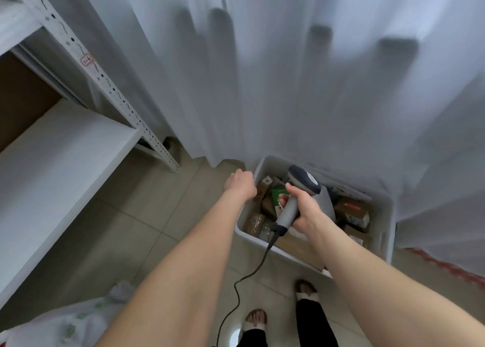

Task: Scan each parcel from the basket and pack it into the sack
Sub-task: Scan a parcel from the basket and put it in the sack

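The right hand [301, 211] gripped a grey corded barcode scanner [304, 180] above the white plastic basket [389, 215] of brown cardboard parcels [351, 210]. The left hand [240, 182] hovered at the rim, fingers hidden, so I couldn't tell its grasp. It seemed best to lift one parcel label-up beneath the scanner.

White basket [390, 210] holds mostly brown parcels [350, 210] and one green packet [277, 193]; scanner [290, 211] grey, head dark navy, cable [237, 290] black; sack [65, 325] white, green-printed; floor tiles [157, 228] beige.
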`<state>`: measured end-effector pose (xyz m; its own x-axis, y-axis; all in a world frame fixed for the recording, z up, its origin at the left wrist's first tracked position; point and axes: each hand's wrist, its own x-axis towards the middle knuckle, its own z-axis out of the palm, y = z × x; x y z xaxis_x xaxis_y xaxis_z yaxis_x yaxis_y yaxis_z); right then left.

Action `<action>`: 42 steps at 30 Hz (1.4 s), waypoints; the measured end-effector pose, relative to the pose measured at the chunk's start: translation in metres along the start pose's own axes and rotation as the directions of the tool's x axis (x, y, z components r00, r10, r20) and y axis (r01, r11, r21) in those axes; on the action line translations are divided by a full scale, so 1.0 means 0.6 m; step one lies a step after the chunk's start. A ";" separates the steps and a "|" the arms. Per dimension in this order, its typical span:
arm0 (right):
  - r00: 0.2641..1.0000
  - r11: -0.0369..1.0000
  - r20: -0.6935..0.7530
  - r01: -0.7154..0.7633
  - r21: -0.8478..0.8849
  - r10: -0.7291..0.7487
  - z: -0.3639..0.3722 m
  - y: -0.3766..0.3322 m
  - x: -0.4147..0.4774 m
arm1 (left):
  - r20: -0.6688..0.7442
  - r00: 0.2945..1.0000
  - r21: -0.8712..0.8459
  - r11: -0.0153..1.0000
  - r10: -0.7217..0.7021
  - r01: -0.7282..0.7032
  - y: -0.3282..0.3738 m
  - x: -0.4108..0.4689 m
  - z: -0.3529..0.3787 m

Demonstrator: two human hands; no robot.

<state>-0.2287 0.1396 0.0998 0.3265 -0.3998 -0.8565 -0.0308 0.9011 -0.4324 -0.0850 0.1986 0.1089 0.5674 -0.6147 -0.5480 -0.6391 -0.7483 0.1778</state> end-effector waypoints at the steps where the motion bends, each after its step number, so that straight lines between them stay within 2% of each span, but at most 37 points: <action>1: 1.000 1.000 -0.001 -0.010 -0.015 0.010 -0.002 -0.013 0.022 | 0.011 1.000 -0.015 1.000 -0.010 0.010 0.009 0.021 0.006; 7: 0.997 0.991 0.004 -0.073 -0.115 0.074 -0.024 -0.075 0.182 | 0.050 0.995 -0.135 0.986 -0.090 0.096 0.051 0.159 0.073; 11: 0.994 0.980 -0.004 -0.108 -0.168 0.109 -0.034 -0.086 0.310 | 0.080 0.988 -0.140 0.980 -0.133 0.143 0.060 0.249 0.158; 18: 0.986 0.970 -0.015 -0.167 -0.179 0.167 -0.049 -0.047 0.542 | 0.035 0.994 -0.176 0.978 -0.106 0.111 0.045 0.423 0.323; 23: 0.982 0.975 0.039 -0.177 -0.136 0.184 -0.064 -0.015 0.658 | -0.017 0.998 -0.177 0.983 -0.052 0.049 0.035 0.527 0.411; 30: 0.978 0.974 0.091 -0.174 -0.148 0.189 -0.071 0.012 0.756 | -0.122 0.991 -0.075 0.996 -0.051 0.042 0.026 0.619 0.468; 42: 0.964 0.957 0.157 -0.175 -0.231 0.215 -0.035 0.015 0.808 | -0.205 0.978 0.075 0.996 -0.034 0.051 0.010 0.666 0.464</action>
<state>-0.0907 -0.0497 -0.3256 0.4566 -0.1658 -0.8741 -0.3052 0.8937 -0.3289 -0.0067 0.0179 -0.3363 0.6835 -0.6267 -0.3741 -0.6466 -0.7578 0.0881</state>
